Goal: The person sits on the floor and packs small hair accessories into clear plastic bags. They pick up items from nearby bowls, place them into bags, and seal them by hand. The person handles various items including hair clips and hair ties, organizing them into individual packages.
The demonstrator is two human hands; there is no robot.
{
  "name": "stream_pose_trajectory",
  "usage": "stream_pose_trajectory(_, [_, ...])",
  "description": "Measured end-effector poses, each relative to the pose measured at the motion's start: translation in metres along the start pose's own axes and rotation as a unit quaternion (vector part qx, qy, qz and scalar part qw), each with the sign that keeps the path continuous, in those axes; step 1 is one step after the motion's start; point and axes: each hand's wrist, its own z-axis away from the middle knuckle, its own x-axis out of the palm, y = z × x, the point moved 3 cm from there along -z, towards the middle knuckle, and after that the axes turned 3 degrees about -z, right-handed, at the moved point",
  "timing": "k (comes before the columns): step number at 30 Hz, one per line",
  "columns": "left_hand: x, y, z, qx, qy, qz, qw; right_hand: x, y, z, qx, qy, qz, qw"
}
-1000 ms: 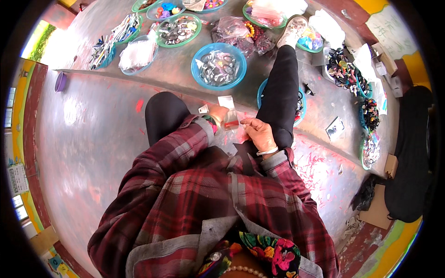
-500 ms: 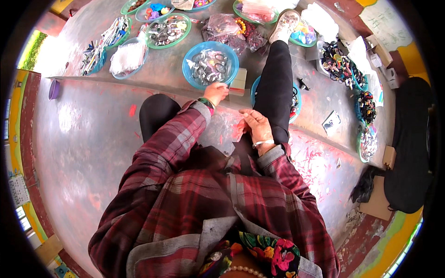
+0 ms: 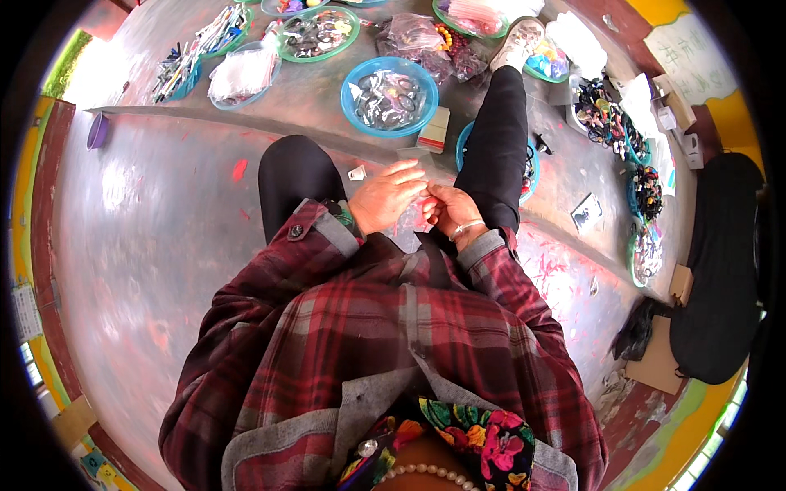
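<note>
My left hand (image 3: 385, 198) and my right hand (image 3: 455, 214) meet in front of my lap, between my knees. The upper fingers of my left hand stretch toward the right, while its lower fingertips pinch together beside my right fingers. My right hand is closed, with fingers curled and thumb pressed in. Whatever small thing lies between the fingertips is too hidden to name. Just beyond them stands a blue plastic basin (image 3: 350, 106) of small items in clear bags (image 3: 388, 100). A small white piece (image 3: 357, 173) lies on the floor by my left hand.
A stack of cards (image 3: 435, 129) leans beside the basin. Another blue basin (image 3: 534, 168) sits partly behind my right leg (image 3: 499, 139). Farther off are a green tray (image 3: 316, 56), plastic bags (image 3: 413, 41) and trays of pens (image 3: 176, 69). More filled baskets (image 3: 643, 192) line the right.
My left hand has come back from the near edge of the blue basin to meet my right hand. The view has shifted slightly. A small white piece now shows by my left hand.
</note>
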Motion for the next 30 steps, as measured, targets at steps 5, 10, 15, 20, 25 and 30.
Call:
stream_pose_trajectory(5, [0.015,-0.03,0.01,-0.226,-0.008,0.228,0.947,-0.009,-0.01,0.004,-0.102,0.032,0.012,0.994])
stream_pose_trajectory(10, [0.022,-0.036,0.016,-0.365,-0.028,0.53,0.765,0.008,-0.015,0.014,-0.18,-0.021,0.095,0.979])
stream_pose_trajectory(15, [0.025,-0.034,0.017,-0.395,-0.028,0.544,0.74,0.001,-0.007,0.008,-0.155,-0.04,0.199,0.967])
stream_pose_trajectory(20, [0.027,-0.037,0.019,-0.422,-0.025,0.542,0.726,0.004,-0.009,0.011,-0.138,-0.041,0.211,0.967])
stream_pose_trajectory(25, [0.026,-0.039,0.018,-0.4,-0.023,0.543,0.738,0.002,-0.008,0.01,-0.149,-0.023,0.191,0.97])
stream_pose_trajectory(30, [0.024,-0.029,0.016,-0.397,-0.065,0.546,0.735,0.0,-0.009,0.01,-0.191,0.02,0.154,0.969])
